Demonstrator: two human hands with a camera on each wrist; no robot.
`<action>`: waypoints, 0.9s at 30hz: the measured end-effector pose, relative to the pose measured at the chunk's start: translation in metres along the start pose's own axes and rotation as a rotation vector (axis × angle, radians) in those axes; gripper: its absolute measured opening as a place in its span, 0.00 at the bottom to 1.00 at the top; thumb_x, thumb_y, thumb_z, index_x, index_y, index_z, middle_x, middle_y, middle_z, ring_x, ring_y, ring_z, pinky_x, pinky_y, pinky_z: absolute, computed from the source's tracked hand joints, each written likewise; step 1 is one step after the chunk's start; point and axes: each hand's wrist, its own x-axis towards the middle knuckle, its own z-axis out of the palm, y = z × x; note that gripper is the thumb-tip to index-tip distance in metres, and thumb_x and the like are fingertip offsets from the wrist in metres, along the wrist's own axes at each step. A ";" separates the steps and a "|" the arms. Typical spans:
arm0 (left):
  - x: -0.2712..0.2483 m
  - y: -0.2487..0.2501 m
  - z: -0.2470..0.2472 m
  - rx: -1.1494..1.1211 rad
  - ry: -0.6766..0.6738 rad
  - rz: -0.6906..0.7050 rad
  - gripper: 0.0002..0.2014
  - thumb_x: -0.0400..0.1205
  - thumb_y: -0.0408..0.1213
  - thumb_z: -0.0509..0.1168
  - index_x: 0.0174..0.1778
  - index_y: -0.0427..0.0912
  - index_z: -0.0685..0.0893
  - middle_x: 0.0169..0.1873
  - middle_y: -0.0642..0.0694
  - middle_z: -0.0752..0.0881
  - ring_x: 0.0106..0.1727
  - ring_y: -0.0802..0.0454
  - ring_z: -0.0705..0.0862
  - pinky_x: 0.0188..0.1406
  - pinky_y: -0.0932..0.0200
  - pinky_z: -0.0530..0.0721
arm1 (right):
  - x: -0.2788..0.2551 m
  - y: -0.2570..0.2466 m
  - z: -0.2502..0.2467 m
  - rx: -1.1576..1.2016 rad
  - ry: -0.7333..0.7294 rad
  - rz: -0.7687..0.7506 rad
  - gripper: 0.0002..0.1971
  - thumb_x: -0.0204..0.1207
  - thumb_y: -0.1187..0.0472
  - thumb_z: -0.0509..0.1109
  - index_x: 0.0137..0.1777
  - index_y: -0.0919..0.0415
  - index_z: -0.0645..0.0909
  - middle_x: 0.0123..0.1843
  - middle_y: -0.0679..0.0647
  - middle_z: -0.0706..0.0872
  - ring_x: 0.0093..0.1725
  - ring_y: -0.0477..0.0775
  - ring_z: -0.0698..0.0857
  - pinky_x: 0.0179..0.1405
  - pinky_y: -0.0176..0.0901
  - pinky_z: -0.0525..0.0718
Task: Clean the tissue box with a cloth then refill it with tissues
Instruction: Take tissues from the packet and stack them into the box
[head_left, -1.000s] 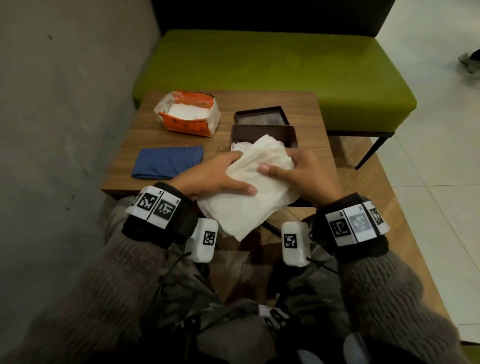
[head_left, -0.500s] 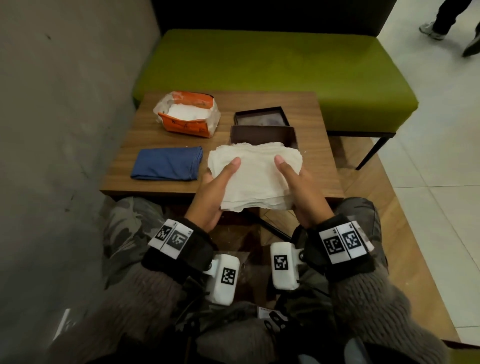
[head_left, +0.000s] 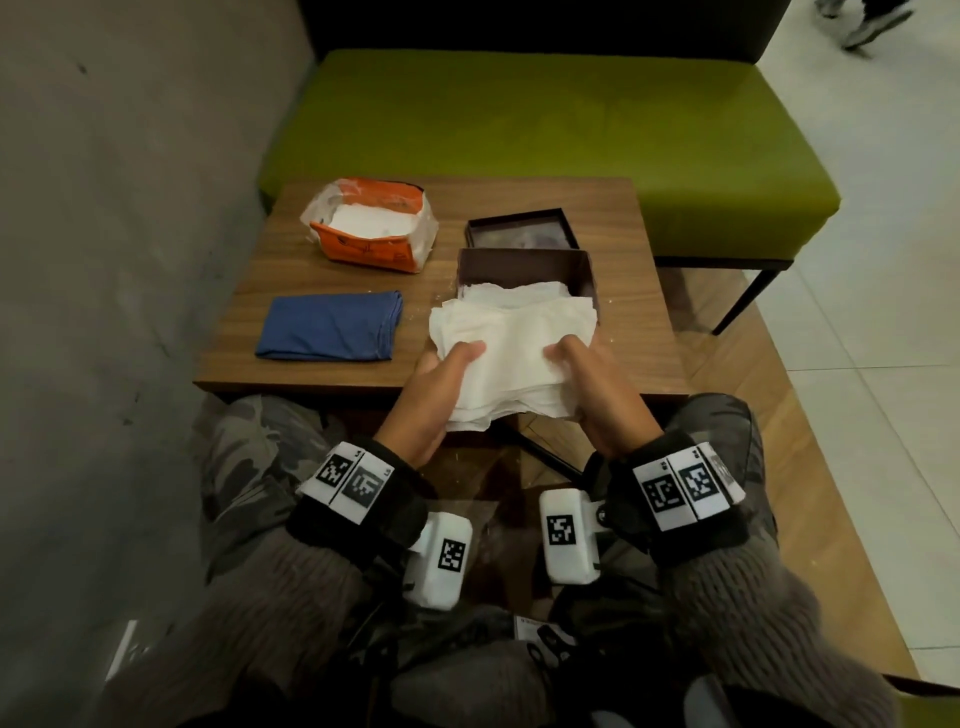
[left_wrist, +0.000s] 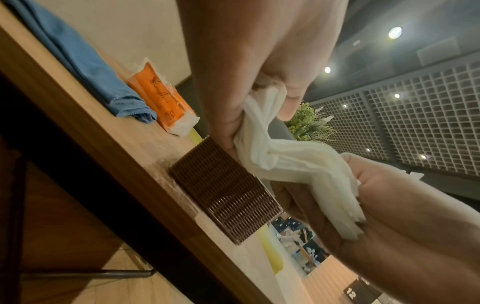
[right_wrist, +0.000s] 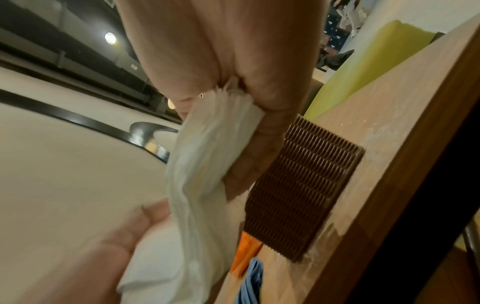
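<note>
Tissue stack (head_left: 511, 358): white, folded, held level above the near edge of the wooden table (head_left: 332, 379), far edge lying over the open brown tissue box (head_left: 524, 267).
Left hand (head_left: 441, 387): clamped on the stack's near left corner, thumb on top, fingers curled beneath.
Right hand (head_left: 592, 384): clamped on the near right corner, thumb on top, fingers beneath; pinch confirmed in both wrist views.
Tissue box: ribbed side wall facing the table edge, more white tissue visible inside.
Box lid (head_left: 522, 228): dark, just behind the box, inside facing up.
Orange tissue pack (head_left: 371, 223): torn open, far left of the table.
Blue cloth (head_left: 330, 326): folded flat, left of the box, apart from both hands.
Green bench (head_left: 519, 119): behind the table.
</note>
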 end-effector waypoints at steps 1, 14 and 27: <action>0.001 0.002 0.000 0.001 0.008 0.018 0.13 0.82 0.37 0.62 0.63 0.48 0.75 0.56 0.48 0.84 0.55 0.53 0.83 0.55 0.57 0.82 | 0.002 -0.002 -0.001 -0.012 0.012 -0.006 0.28 0.66 0.54 0.63 0.69 0.55 0.72 0.63 0.56 0.83 0.60 0.57 0.83 0.59 0.55 0.84; 0.082 0.057 0.010 0.442 -0.007 0.503 0.14 0.82 0.30 0.63 0.64 0.36 0.79 0.57 0.45 0.84 0.60 0.46 0.83 0.63 0.47 0.82 | 0.070 -0.049 -0.030 -0.343 0.252 -0.378 0.16 0.77 0.66 0.71 0.64 0.66 0.81 0.54 0.54 0.87 0.53 0.50 0.87 0.55 0.42 0.85; 0.111 0.037 0.001 1.302 0.049 0.492 0.16 0.82 0.51 0.61 0.56 0.43 0.83 0.61 0.39 0.77 0.66 0.40 0.69 0.64 0.47 0.68 | 0.096 -0.030 -0.041 -1.201 0.282 -0.251 0.21 0.79 0.52 0.67 0.65 0.67 0.79 0.74 0.67 0.67 0.76 0.66 0.61 0.75 0.57 0.61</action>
